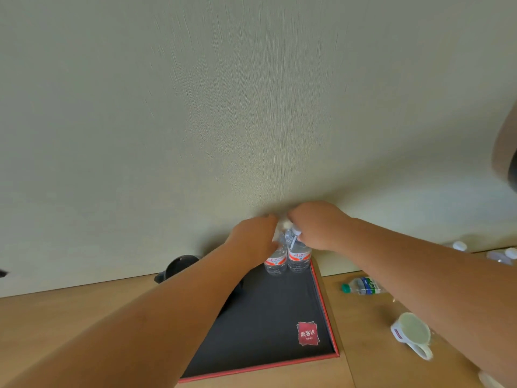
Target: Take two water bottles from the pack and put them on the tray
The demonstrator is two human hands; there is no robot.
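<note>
The left hand (253, 233) and right hand (316, 225) each grasp the top of 1 of 2 water bottles (286, 259), which stand upright, touching, at the far end of the dark tray (265, 317). A white mug (412, 333) lies right of it.
</note>
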